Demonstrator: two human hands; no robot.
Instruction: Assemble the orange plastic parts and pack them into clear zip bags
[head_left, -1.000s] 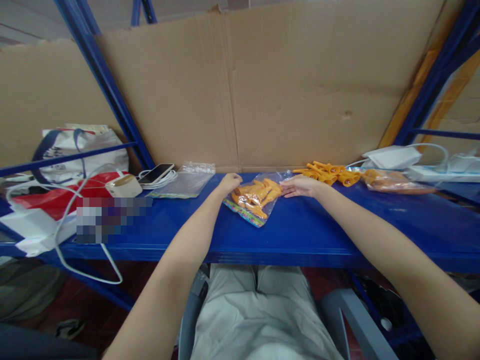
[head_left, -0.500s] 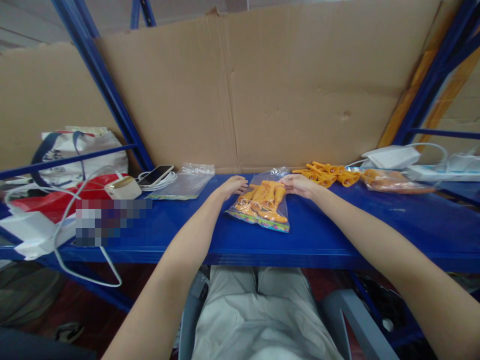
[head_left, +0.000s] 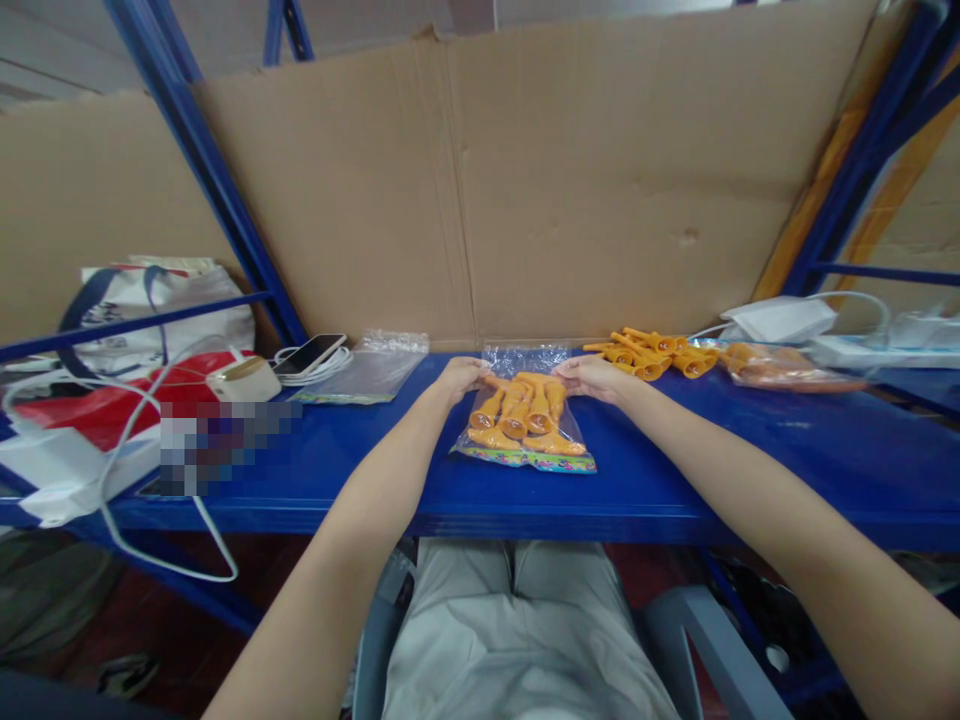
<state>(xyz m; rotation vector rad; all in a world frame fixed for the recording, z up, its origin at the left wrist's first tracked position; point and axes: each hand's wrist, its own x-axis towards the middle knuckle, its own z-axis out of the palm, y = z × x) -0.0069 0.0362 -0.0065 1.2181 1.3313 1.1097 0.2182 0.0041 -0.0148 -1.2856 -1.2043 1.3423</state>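
A clear plastic bag (head_left: 525, 357) lies on the blue table, its colourful printed strip toward me. Inside it are several orange horn-shaped pieces (head_left: 514, 410), with their flared ends mostly facing me. My left hand (head_left: 463, 375) pinches the bag's left edge near the far end. On the opposite edge, my right hand (head_left: 589, 377) has its fingers closed on the plastic. Just beyond the right hand is a loose pile of the same orange horn-shaped pieces (head_left: 652, 352).
Flat clear bags (head_left: 367, 370) lie left of my hands, beside a phone (head_left: 311, 353) on a coiled white cable. A filled bag of orange pieces (head_left: 780, 367) and a white face mask (head_left: 784, 318) are at right. Cardboard (head_left: 600, 180) stands behind the blue table (head_left: 660, 470).
My left hand has gone from spread fingers beside the bag to a pinch on its edge. The bag is now straighter and flatter, with the pieces inside spread more evenly.
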